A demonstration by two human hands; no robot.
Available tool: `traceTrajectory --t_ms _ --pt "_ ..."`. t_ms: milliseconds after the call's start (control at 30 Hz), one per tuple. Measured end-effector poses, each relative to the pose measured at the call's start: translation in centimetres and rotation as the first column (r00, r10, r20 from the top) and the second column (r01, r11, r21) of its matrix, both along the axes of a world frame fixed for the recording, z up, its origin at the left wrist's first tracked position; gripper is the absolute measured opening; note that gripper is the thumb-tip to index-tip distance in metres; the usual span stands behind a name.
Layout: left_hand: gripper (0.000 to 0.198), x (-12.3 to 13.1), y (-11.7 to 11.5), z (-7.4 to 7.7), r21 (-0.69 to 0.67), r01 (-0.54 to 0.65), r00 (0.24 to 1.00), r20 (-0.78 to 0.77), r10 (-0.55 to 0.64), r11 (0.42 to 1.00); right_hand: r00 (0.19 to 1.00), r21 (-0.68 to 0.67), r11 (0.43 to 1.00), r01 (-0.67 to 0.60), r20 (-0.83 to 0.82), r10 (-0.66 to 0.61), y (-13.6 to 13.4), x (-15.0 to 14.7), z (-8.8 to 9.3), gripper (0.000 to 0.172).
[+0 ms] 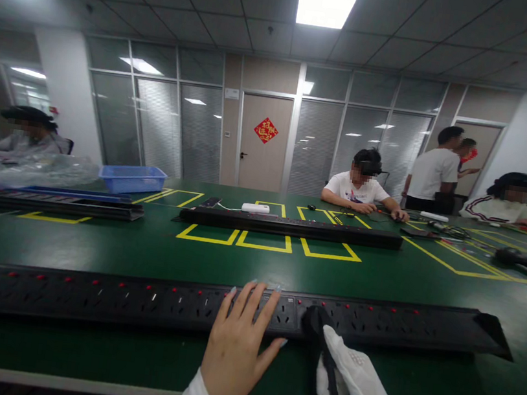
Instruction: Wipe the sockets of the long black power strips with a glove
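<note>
A long black power strip (83,293) with many sockets and small red switches lies across the green table in front of me. My bare left hand (237,351) rests flat on it near its middle, fingers stretched and spread. My right hand (358,394) wears a white glove and is closed around a black plug (315,319) with its black cord, which sits in or against a socket just right of my left hand.
A second black power strip (289,227) lies farther back on yellow floor-style markings, with a white device (255,208) behind it. A blue basket (133,178) and plastic bags stand at the left. Several people sit or stand around the table's far side.
</note>
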State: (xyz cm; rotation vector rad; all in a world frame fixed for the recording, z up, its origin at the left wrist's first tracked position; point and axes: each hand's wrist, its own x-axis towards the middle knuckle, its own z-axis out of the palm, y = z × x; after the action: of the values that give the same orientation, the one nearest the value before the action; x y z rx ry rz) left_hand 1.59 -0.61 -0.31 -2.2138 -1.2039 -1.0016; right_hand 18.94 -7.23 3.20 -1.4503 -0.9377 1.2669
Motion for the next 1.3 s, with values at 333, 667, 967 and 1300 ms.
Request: traceTrajectory --t_ms 333,667,967,1300 --pt "0.049 0.0 0.0 0.2 0.004 -0.009 1.0 -0.006 0.009 1.0 0.99 -0.066 0.988 -0.141 -0.003 0.141 1.1 -0.7 -0.7 0.066" --pt "0.051 0.1 -0.2 0.2 -0.021 -0.007 1.0 0.0 0.007 1.0 0.982 0.015 0.984 -0.175 0.082 0.173 1.1 0.5 -0.2 0.061" --pt "0.054 0.1 0.2 0.0 0.002 0.011 0.999 0.037 -0.011 1.0 0.982 0.085 0.983 -0.16 0.118 0.15 1.8 -1.0 -1.8 0.049" --pt "0.053 -0.4 0.5 0.0 0.019 0.04 0.999 0.027 -0.04 0.999 0.988 -0.003 0.988 -0.155 0.0 0.155 1.4 -0.9 -0.8 0.062"
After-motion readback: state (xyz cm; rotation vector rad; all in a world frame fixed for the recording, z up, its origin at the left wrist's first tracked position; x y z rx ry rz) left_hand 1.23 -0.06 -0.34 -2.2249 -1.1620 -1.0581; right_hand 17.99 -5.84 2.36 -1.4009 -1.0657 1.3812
